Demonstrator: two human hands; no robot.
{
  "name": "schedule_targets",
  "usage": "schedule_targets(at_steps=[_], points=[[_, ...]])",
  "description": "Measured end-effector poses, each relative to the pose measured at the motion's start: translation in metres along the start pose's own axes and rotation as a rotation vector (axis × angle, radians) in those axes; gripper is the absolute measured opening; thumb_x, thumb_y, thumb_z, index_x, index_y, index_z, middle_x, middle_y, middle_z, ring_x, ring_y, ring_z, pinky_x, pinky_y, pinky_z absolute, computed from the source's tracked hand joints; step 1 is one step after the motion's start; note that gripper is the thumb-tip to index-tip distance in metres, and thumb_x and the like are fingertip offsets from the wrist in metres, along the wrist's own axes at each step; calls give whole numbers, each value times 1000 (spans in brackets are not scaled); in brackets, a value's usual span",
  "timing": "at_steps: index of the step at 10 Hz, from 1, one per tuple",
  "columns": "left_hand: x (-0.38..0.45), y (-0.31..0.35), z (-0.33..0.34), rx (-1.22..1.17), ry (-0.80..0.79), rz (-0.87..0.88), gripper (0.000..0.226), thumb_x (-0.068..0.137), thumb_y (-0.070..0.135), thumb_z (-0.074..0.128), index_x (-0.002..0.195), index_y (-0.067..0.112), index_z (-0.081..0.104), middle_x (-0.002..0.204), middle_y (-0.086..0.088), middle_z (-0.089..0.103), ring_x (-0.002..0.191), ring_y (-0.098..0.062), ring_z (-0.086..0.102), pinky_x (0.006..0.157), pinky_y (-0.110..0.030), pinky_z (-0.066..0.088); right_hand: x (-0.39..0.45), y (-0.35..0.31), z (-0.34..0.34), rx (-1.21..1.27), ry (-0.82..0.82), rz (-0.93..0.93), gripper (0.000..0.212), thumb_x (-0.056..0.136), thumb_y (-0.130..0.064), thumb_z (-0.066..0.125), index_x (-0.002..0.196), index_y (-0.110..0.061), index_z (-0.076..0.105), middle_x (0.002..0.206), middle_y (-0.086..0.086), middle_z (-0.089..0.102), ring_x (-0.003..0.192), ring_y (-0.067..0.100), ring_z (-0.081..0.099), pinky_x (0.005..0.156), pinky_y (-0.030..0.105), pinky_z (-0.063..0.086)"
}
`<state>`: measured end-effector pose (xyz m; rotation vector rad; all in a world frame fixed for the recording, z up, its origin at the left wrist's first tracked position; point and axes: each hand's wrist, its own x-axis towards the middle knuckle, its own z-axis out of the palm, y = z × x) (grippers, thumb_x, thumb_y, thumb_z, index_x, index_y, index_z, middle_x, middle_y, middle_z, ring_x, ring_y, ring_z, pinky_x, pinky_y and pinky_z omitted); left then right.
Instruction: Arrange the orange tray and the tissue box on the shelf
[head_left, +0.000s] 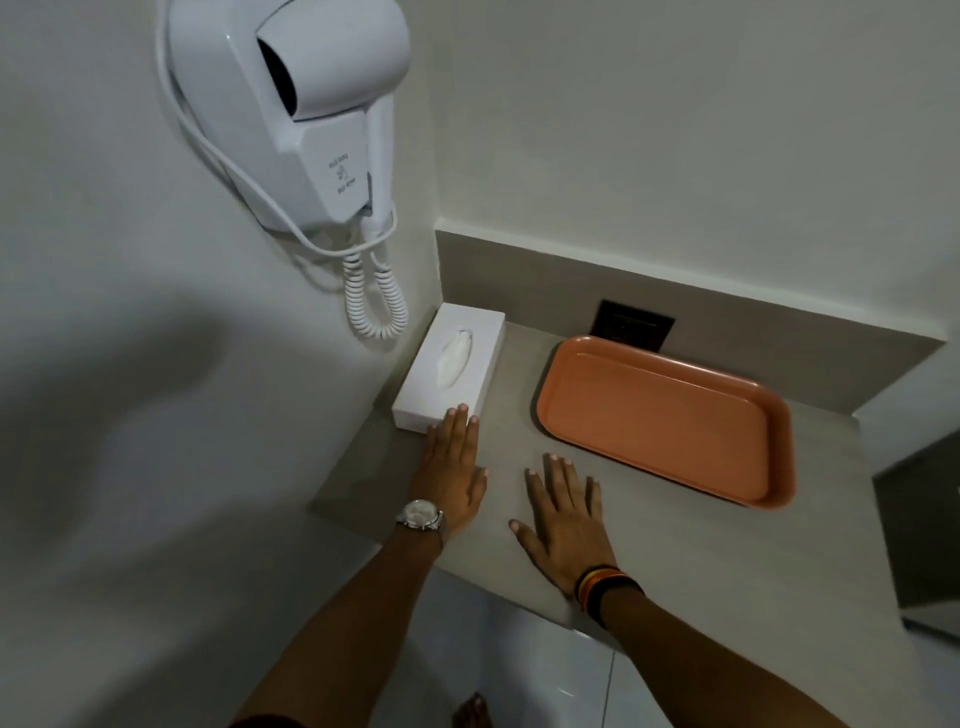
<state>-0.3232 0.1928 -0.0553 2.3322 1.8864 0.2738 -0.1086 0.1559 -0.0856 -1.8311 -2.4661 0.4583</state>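
A white tissue box (451, 364) lies on the grey shelf (675, 540) against the left wall, a tissue poking from its slot. An empty orange tray (660, 415) lies flat on the shelf to the right, near the back wall. My left hand (454, 467), with a wristwatch, rests flat on the shelf, fingertips touching the near end of the tissue box. My right hand (563, 519), with bands on the wrist, lies flat with fingers spread between box and tray, touching neither. Both hands hold nothing.
A white wall-mounted hair dryer (306, 114) with a coiled cord (376, 296) hangs on the left wall above the tissue box. A dark socket plate (634, 325) sits on the back wall behind the tray. A foot shows on the floor below.
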Motion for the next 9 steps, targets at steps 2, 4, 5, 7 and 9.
schedule_targets(at_steps=[2, 4, 5, 7, 9], points=[[-3, 11, 5, 6, -30, -57, 83, 97, 38, 47, 160, 2, 5, 170, -16, -4, 158, -32, -4, 129, -50, 5, -10, 12, 10, 0, -40, 43, 85, 95, -77, 13, 165, -30, -1, 173, 8, -13, 160, 27, -17, 125, 57, -15], [31, -9, -9, 40, -74, -157, 85, 100, 44, 42, 160, 5, -5, 170, -14, -12, 158, -30, -9, 128, -48, -1, -9, 14, 13, 19, -8, 38, 85, 96, -78, 15, 165, -31, 3, 173, 6, -10, 160, 26, -15, 124, 53, -18], [37, -24, -14, 83, -97, -151, 88, 99, 46, 43, 160, 4, -6, 170, -15, -13, 158, -32, -10, 128, -49, -1, -8, 14, 14, 14, -7, 45, 85, 96, -79, 14, 165, -32, 1, 173, 6, -10, 160, 26, -15, 123, 51, -20], [42, -27, -19, 89, -111, -155, 89, 99, 50, 43, 160, 7, -5, 170, -14, -12, 158, -31, -7, 128, -51, -1, -1, 11, 5, 4, -54, 50, 86, 95, -78, 13, 165, -31, 0, 173, 6, -12, 160, 26, -15, 126, 54, -16], [45, 7, -41, 87, 19, -96, 82, 100, 56, 33, 162, 12, 3, 171, -16, -7, 158, -34, -3, 127, -53, -4, -11, 8, -27, 81, -71, -6, 79, 102, -65, 30, 165, -21, 15, 175, 9, 5, 161, 28, -2, 127, 56, -9]])
